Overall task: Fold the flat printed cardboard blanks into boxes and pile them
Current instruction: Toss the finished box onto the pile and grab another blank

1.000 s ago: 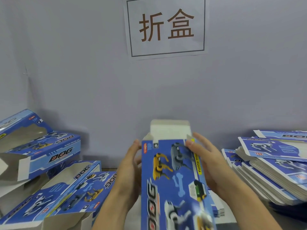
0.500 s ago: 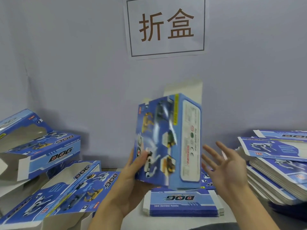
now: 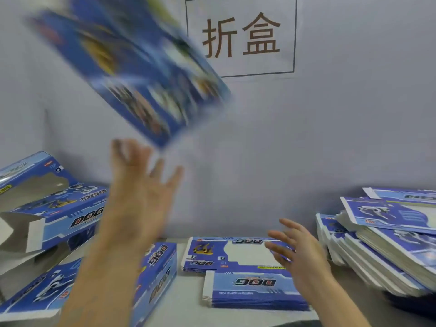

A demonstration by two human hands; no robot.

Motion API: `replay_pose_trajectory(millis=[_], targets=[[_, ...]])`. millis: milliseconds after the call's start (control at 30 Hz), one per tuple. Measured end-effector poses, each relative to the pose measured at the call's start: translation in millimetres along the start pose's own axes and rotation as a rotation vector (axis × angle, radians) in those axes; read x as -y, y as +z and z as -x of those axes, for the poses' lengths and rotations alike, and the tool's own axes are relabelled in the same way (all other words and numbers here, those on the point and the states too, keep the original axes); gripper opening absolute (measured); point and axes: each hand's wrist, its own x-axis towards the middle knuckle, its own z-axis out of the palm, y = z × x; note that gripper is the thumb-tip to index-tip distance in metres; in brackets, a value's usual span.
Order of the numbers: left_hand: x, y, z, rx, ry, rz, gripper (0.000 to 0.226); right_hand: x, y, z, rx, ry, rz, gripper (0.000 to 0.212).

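Folded dog-print box (image 3: 132,74) is airborne top left, motion-blurred, tilted, just above the left hand (image 3: 141,192), heading by my read for the pile of folded boxes (image 3: 54,215) on the left of the surface (image 3: 186,300). Both grips are empty: left fingers spread and raised, right hand (image 3: 299,253) open over the flat blanks (image 3: 240,256) at centre. Next: take only the top blank, with the tall blank stack (image 3: 382,239) at right as reserve.
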Motion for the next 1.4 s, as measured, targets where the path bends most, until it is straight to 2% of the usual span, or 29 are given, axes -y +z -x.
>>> replay_pose_trajectory(millis=[33, 67, 100, 167, 200, 267, 333, 400, 467, 533, 600, 667, 767, 833, 900, 1000, 1100, 1267, 1333, 1400], targets=[[-14, -13, -6, -0.107, 0.001, 0.058, 0.135, 1, -1, -1, 0.004, -0.012, 0.016, 0.026], [-21, -23, -10, -0.191, -0.045, 0.072, 0.141, 2, -2, -3, -0.019, -0.016, 0.035, 0.027], [-22, -34, -11, -0.209, -0.079, 0.056, 0.126, 4, 0, -1, -0.018, -0.016, 0.048, 0.027], [-4, -47, -8, -0.239, -0.18, 0.01, 0.068, 2, 2, 1, 0.001, -0.013, 0.111, 0.027], [7, -47, -7, -0.245, -0.219, -0.024, 0.046, 1, 2, 1, 0.005, -0.019, 0.157, 0.027], [29, -38, -2, -0.202, -0.272, -0.164, 0.027, -1, 4, 3, 0.015, -0.033, 0.254, 0.026], [55, -31, 3, -0.118, -0.301, -0.426, 0.019, -5, 3, 0, 0.03, -0.066, 0.377, 0.023], [80, -28, 14, 0.048, -0.302, -0.797, 0.023, -10, 4, -1, 0.076, -0.1, 0.544, 0.022], [111, -31, 30, 0.299, -0.386, -1.096, 0.05, -16, 2, 1, 0.153, -0.126, 0.755, 0.026], [138, -34, 48, 0.544, -0.554, -1.278, 0.082, -20, 0, 4, 0.258, -0.127, 0.992, 0.04], [155, -37, 61, 0.67, -0.669, -1.385, 0.085, -22, 0, 7, 0.388, -0.056, 1.163, 0.056], [161, -39, 62, 0.632, -0.71, -1.42, 0.072, -23, 2, 10, 0.487, 0.032, 1.305, 0.067], [159, -36, 57, 0.613, -0.681, -1.52, 0.057, -24, 5, 10, 0.505, 0.047, 1.463, 0.066], [157, -34, 55, 0.629, -0.598, -1.551, 0.038, -22, 5, 8, 0.484, 0.033, 1.501, 0.064], [156, -34, 55, 0.561, -0.488, -1.556, 0.027, -20, 4, 6, 0.505, 0.035, 1.512, 0.06], [153, -36, 55, 0.536, -0.498, -1.49, 0.035, -20, 3, 7, 0.511, 0.018, 1.512, 0.056], [148, -38, 56, 0.634, -0.572, -1.464, 0.057, -21, 3, 6, 0.506, -0.008, 1.522, 0.053], [142, -35, 49, 0.731, -0.562, -1.459, 0.036, -18, 2, 7, 0.521, -0.038, 1.492, 0.042], [142, -34, 49, 0.722, -0.48, -1.43, 0.027, -16, 2, 6, 0.507, -0.11, 1.435, 0.033], [146, -37, 50, 0.616, -0.321, -1.425, 0.027, -15, 2, 5, 0.451, -0.229, 1.389, 0.029]])
